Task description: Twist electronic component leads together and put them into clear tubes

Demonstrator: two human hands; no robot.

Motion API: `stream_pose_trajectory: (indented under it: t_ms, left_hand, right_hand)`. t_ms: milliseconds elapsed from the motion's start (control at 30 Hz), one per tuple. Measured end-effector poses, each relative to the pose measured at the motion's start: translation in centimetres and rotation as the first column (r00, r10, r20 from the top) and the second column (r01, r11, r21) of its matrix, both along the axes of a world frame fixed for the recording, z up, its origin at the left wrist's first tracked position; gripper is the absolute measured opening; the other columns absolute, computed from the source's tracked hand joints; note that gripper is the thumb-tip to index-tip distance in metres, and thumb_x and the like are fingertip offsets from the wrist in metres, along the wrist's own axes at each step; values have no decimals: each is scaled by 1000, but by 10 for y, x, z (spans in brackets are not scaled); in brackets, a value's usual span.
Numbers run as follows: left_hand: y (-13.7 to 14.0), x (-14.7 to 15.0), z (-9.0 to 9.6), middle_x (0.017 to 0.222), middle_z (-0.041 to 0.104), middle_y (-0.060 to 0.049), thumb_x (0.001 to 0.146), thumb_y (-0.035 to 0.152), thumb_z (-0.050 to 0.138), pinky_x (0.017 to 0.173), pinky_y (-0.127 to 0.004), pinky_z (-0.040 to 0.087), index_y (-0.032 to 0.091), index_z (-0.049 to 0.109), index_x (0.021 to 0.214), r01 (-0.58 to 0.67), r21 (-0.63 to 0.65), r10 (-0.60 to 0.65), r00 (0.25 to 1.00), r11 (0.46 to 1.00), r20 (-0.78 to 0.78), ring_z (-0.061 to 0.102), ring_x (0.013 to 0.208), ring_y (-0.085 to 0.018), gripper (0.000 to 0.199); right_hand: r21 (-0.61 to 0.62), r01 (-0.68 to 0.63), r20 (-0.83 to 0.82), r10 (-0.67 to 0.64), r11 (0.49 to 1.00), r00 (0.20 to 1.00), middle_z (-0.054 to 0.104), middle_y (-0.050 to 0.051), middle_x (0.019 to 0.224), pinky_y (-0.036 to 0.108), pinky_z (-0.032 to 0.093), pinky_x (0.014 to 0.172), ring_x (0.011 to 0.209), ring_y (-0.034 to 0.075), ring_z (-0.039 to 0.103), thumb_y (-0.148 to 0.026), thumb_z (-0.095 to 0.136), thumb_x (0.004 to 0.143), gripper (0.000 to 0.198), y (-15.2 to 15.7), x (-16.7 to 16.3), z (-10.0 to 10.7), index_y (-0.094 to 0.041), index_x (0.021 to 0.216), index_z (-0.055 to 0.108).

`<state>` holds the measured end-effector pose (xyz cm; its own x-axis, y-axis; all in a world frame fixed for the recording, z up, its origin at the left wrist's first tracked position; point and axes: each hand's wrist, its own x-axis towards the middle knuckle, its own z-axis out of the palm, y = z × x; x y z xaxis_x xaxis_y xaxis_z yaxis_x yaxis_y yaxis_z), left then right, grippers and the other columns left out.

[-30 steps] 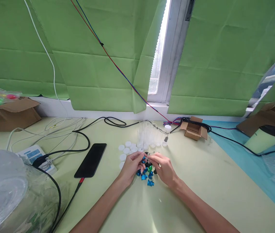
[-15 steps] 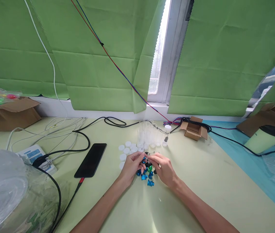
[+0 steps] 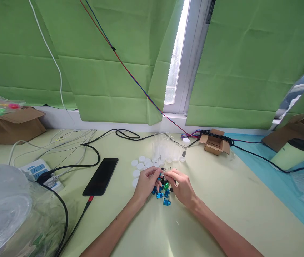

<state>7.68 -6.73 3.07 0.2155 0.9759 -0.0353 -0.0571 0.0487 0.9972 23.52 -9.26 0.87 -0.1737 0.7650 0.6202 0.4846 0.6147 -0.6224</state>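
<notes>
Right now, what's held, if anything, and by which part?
The left hand holds a small shiny blue piece; by which part is hidden. Whether the right hand holds anything can't be told.

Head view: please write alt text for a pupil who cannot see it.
Two bare hands, close together, handle a blue piece above loose blue, green and black pieces on a pale table. White discs and clear tubes sit nearby; a black phone lies to the left.

Creased green hanging sheets [image 3: 114,82] flank a narrow white-framed glass window [image 3: 177,60], bright with daylight, above a glossy pale-yellow tabletop [image 3: 227,192].
</notes>
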Motion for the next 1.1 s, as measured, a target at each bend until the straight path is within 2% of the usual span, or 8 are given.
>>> stream_pose_trajectory:
  t_ms: [133, 400, 633, 800, 1000, 1100]
  left_hand:
    - [1, -1, -2, 51, 59, 2, 80, 49, 65, 43, -23, 41, 16, 68, 80, -16, 79, 21, 998, 997, -65, 52, 38, -12, 33]
    - [-1, -1, -5, 51, 59, 2, 84, 48, 60, 46, -25, 42, 19, 70, 82, -43, 229, 81, 984, 972, -160, 54, 41, -14, 31]
    - [-6, -1, -3, 69, 61, -1, 90, 43, 55, 50, -26, 43, 21, 69, 83, -44, 390, 154, 954, 920, -256, 53, 49, -13, 28]
    - [-5, -3, -7, 81, 62, -4, 92, 40, 51, 59, -27, 44, 22, 70, 88, -22, 479, 190, 933, 878, -305, 56, 62, -16, 26]
    - [-6, -4, -8, 84, 62, -5, 94, 38, 49, 65, -28, 43, 24, 72, 91, 8, 528, 197, 923, 849, -330, 57, 70, -19, 27]
    - [-6, -4, -9, 84, 62, -5, 94, 38, 49, 64, -28, 44, 25, 72, 92, 17, 520, 181, 927, 854, -328, 57, 70, -19, 27]
  right_hand:
    - [12, 13, -3, -13, 1000, 1000, 66, 6, 84, 27, 49, 64, 72, 16, 60, -22, 47, 99, 23, -1, -1, 2, -21, 100, 70]
    - [-16, 21, -34, -21, 1000, 999, 67, 5, 84, 27, 49, 65, 70, 16, 59, -21, 48, 98, 21, -5, -2, 4, -21, 101, 69]
    - [-58, 16, -63, -20, 998, 998, 66, 4, 82, 26, 50, 63, 68, 15, 58, -21, 50, 97, 19, -7, -3, 7, -20, 102, 68]
    - [-75, 15, -98, -22, 997, 995, 67, 5, 82, 26, 52, 62, 68, 15, 60, -23, 51, 95, 19, -8, -4, 10, -20, 100, 69]
    - [-124, 2, -151, -21, 992, 988, 69, 5, 82, 26, 55, 61, 67, 15, 62, -24, 54, 93, 17, -9, -5, 11, -20, 97, 70]
    - [-145, -4, -181, -22, 989, 983, 71, 6, 82, 26, 56, 60, 67, 15, 63, -25, 55, 92, 16, -9, -6, 11, -20, 96, 70]
